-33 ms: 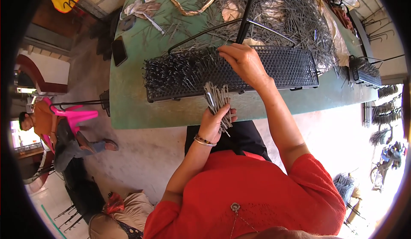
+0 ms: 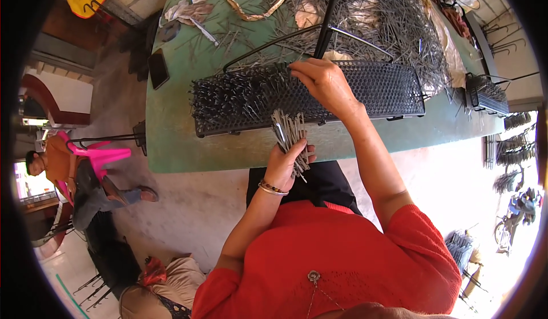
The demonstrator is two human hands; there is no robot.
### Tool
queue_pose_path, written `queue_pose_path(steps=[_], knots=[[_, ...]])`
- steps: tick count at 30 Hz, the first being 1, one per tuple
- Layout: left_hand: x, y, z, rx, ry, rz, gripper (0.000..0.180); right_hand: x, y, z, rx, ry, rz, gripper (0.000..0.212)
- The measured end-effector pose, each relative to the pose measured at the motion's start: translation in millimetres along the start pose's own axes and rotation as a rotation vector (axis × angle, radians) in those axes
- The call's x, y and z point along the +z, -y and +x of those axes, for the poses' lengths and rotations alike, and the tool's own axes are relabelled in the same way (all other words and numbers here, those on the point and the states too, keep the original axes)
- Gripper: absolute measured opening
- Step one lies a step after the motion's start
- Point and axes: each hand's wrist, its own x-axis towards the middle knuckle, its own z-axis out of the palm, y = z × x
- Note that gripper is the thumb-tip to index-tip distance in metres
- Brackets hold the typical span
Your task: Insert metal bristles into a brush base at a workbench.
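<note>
In my left hand (image 2: 286,160) is a bundle of thin grey metal strips (image 2: 290,126), gripped upright just in front of the rack. My right hand (image 2: 326,83) is pinched over a long black perforated rack (image 2: 371,93). Whatever its fingertips hold is too small or hidden to make out. Densely packed dark metal strips (image 2: 237,93) stand in the holes on the rack's left side, while the holes on its right side are bare. A black frame with a central post (image 2: 324,39) rises behind the rack, close to my right fingertips.
Behind the rack, a large heap of loose strips (image 2: 365,19) covers the green table (image 2: 188,153). A phone (image 2: 158,70) lies at the table's left edge. Another filled rack (image 2: 485,95) is at the right. A person (image 2: 63,159) sits on a pink chair (image 2: 105,156) at far left.
</note>
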Motion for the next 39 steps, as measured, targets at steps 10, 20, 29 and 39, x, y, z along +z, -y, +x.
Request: queue_pose_path(steps=[10,20,29,39], knots=[[1,-1,1,0.019,-0.01,0.019,0.019,-17,10,-5,0.077,-0.057,-0.013,0.015],[9,-1,3,0.049,-0.012,-0.03,0.018,-7,25,-65,0.604,0.177,0.473,0.022],[6,4,5,0.032,-0.071,-0.07,0.018,-16,11,-60,0.813,-0.005,0.718,0.02],[6,4,0,-0.001,-0.056,-0.034,0.019,-6,4,-11,0.331,-0.306,0.22,0.017]])
